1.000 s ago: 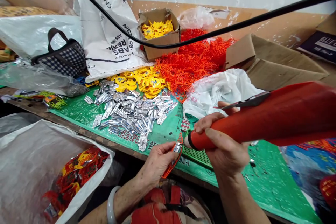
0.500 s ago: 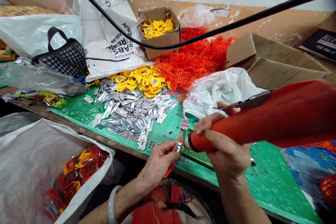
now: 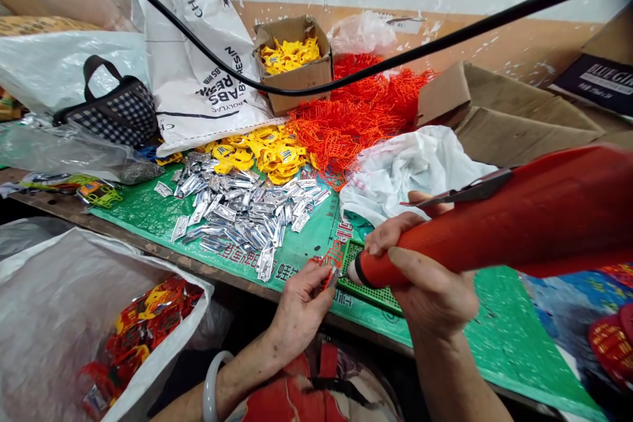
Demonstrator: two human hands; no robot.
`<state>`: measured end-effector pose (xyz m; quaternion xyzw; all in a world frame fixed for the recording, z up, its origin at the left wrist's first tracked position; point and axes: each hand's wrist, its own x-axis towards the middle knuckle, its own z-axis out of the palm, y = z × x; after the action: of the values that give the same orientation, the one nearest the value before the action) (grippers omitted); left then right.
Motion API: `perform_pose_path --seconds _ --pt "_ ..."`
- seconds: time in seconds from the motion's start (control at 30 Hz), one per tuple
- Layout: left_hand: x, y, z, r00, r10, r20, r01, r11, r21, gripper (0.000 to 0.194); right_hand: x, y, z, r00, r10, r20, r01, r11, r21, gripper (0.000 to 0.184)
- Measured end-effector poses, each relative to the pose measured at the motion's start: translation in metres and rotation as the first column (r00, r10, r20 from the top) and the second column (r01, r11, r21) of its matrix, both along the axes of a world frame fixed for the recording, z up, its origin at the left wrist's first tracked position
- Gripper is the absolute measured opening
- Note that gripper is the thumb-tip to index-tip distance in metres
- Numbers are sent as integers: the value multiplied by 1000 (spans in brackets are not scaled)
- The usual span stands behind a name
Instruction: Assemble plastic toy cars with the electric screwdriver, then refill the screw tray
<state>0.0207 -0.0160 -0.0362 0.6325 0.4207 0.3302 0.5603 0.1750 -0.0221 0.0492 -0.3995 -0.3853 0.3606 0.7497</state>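
Note:
My right hand (image 3: 430, 270) is wrapped round a red electric screwdriver (image 3: 494, 217), its tip pointing left. Between the thumb and fingers of my left hand (image 3: 301, 303) is a small orange plastic part with a silver metal plate (image 3: 333, 277). The screwdriver's tip is right at this part; whether they touch I cannot make out. Under the tip lies a green perforated tray (image 3: 378, 295). Left of it, silver metal plates (image 3: 242, 211) are heaped on the green table cover (image 3: 148, 231).
Behind the plates lie yellow plastic parts (image 3: 281, 155) and tangled orange plastic parts (image 3: 346, 132). A cardboard box (image 3: 301, 82) holds more yellow pieces. An open white sack (image 3: 44, 303) with finished-looking pieces stands at lower left. A black cable (image 3: 297, 90) hangs across the view.
The orange part in my left hand has turned, so less of it shows below the fingers. My right hand keeps the screwdriver in nearly the same place. The view has shifted slightly.

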Motion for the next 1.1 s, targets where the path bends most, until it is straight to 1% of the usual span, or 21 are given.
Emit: perform_pose_path --seconds 0.17,0.3,0.4,0.47,0.6,0.73,0.87,1.0,1.03,1.1 --pt "1 -2 2 998 34 -57 -30 997 73 22 -1 2 2 1000 6 -4 -6 1000 8 41" --pt "1 -2 3 997 49 -61 -43 994 103 22 0 3 -1 1000 11 23 -12 1000 17 36" --pt "2 -2 3 997 51 -62 -45 994 99 22 1 3 -3 999 3 43 -3 1000 -3 30" --pt "2 -1 3 997 55 -59 -49 994 97 22 1 4 -3 999 8 47 -8 1000 5 25" --pt "1 -1 4 997 51 -65 -46 995 85 20 0 6 -2 999 18 46 -19 1000 19 22" --pt "0 0 6 998 21 -59 -18 998 57 20 -1 6 -1 999 18 48 -20 999 34 16" --pt "0 0 8 999 13 -51 -12 1000 12 19 -2 6 0 1000 18 12 -18 999 39 24" --pt "0 1 12 1000 9 -16 -10 999 -40 17 -4 5 1 1000 -1 22 1 1000 22 42" --pt "0 1 13 1000 4 -12 -5 998 -64 16 -4 4 1 1000 -6 30 6 1000 20 43" --pt "-1 1 16 1000 -8 -8 7 993 -120 16 -5 3 1 999 -12 37 11 1000 19 40"
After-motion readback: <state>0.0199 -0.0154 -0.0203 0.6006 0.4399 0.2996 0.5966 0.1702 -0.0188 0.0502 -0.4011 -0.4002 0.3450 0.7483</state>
